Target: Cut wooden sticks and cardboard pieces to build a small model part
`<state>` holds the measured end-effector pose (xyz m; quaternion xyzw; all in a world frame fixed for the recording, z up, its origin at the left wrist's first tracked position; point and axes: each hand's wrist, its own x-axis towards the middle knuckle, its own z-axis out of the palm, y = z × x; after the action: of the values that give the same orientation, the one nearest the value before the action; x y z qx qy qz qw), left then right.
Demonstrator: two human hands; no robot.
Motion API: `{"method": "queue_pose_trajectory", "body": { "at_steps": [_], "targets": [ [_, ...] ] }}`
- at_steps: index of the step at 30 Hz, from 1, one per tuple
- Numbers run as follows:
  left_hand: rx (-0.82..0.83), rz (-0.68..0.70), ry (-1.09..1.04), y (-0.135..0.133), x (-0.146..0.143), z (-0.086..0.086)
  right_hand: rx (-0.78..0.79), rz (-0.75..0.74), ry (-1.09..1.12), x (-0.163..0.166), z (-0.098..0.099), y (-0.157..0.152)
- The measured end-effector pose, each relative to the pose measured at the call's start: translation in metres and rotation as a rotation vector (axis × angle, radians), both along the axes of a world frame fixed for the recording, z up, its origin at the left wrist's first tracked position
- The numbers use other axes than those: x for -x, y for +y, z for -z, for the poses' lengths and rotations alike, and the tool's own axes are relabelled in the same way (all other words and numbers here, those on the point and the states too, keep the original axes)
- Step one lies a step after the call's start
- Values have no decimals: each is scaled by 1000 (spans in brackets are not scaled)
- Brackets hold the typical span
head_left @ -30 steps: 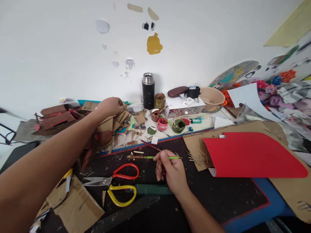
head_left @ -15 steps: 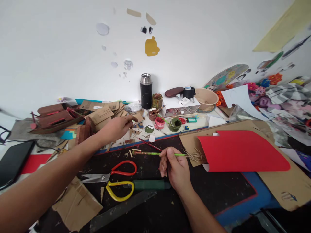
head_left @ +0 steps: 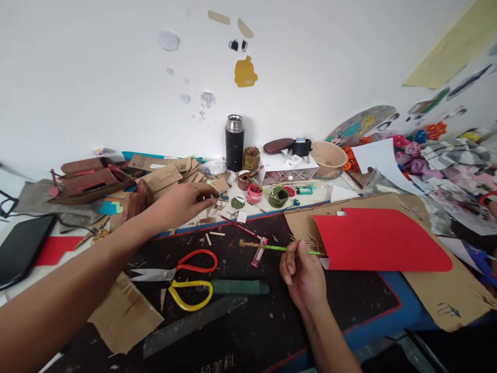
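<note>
My right hand (head_left: 305, 277) is closed round the green handle of a paintbrush (head_left: 267, 247), whose stained tip points left over the dark mat. My left hand (head_left: 190, 202) reaches over the cardboard scraps, palm down, with its fingers stretched out and slightly bent; I see nothing in it. To its right are a small lid with green paint (head_left: 237, 202) and open pots of pink paint (head_left: 254, 194), green paint (head_left: 278, 197) and brown paint (head_left: 244, 180). A dark red pencil-like stick (head_left: 238, 226) and a small pink packet (head_left: 258, 253) lie near the brush.
Scissors (head_left: 171, 277), a green cutter (head_left: 236, 287) and a clear ruler (head_left: 194, 327) lie on the mat. A red sheet (head_left: 382, 241) rests on cardboard at right. A black flask (head_left: 234, 145) stands at the back. Brown model boats (head_left: 91, 184) and a tablet-like slab (head_left: 25, 251) are at left.
My right hand has moved right with the paintbrush, uncovering the small pink packet. My left hand stays over the scraps, a little nearer the paint pots. The view has shifted slightly.
</note>
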<state>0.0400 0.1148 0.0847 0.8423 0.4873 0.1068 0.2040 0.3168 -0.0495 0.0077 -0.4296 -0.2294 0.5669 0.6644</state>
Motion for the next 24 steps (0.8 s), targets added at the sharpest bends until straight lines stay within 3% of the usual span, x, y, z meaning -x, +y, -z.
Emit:
{"method": "queue_pose_trajectory", "body": {
  "at_steps": [4, 8, 14, 24],
  "targets": [
    [37, -55, 77, -21, 29, 7, 34, -10, 32, -7, 4, 2],
    [56, 58, 131, -41, 44, 24, 70, -35, 76, -5, 6, 4],
    [76, 173, 213, -52, 29, 39, 83, -31, 90, 1, 7, 2],
    [9, 225, 256, -54, 15, 56, 61, -41, 17, 7, 8, 1]
  ]
}}
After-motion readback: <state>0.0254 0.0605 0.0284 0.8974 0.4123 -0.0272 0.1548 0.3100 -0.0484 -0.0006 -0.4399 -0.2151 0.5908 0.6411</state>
